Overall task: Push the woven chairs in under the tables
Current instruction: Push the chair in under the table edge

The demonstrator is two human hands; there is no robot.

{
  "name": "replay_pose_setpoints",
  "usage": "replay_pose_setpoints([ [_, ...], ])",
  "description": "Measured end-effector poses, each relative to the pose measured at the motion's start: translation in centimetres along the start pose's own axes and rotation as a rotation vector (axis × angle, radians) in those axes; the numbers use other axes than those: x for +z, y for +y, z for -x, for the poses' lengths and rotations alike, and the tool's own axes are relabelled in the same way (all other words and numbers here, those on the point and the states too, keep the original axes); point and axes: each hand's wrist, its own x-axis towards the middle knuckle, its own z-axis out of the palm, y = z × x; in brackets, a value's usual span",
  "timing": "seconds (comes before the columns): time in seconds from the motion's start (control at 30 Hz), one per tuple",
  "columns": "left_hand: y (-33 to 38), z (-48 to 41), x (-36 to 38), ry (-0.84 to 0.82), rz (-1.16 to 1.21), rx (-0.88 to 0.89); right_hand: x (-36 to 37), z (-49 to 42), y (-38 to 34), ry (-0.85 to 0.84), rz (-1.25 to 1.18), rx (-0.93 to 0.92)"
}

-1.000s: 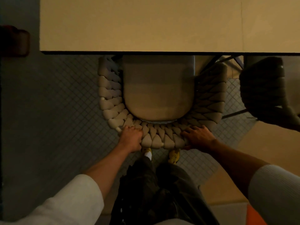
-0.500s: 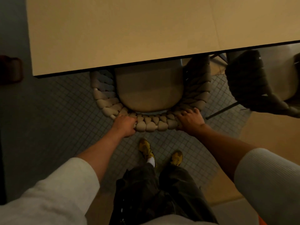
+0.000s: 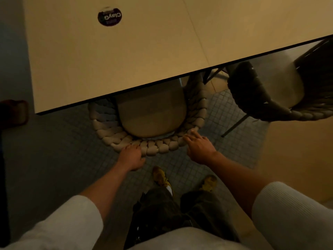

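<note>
A beige woven chair (image 3: 158, 147) stands straight ahead, its seat cushion (image 3: 151, 118) about half under the pale table (image 3: 126, 60). My left hand (image 3: 130, 156) touches the left part of the chair's curved braided back with its fingertips. My right hand (image 3: 199, 147) rests on the right part of that back, fingers stretched out. Neither hand wraps round the braid. A second, darker woven chair (image 3: 252, 98) stands to the right, turned at an angle and partly under the same table edge.
A round dark sticker (image 3: 109, 16) lies on the tabletop. A dark reddish object (image 3: 13, 112) sits at the left edge. My yellow shoes (image 3: 161, 175) stand on the small-tiled floor just behind the chair. The second chair's thin leg (image 3: 236, 124) slants out to the right.
The chair has slid further under the table and I stepped after it. Both hands have loosened from gripping the back to touching it with straighter fingers.
</note>
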Motion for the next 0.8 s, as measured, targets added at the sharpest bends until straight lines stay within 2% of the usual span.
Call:
replay_pose_setpoints([
  [0.1,1.9,1.0,-1.2,0.012,0.035,-0.036,-0.2,1.4,1.0,-0.046,-0.044,-0.016],
  [0.33,9.7,2.4,-3.7,0.005,0.199,0.033,-0.6,6.1,6.4,-0.028,-0.100,0.041],
  [0.8,30.2,0.6,-10.2,0.095,0.345,0.107,-2.5,16.8,24.1,0.180,-0.155,0.197],
])
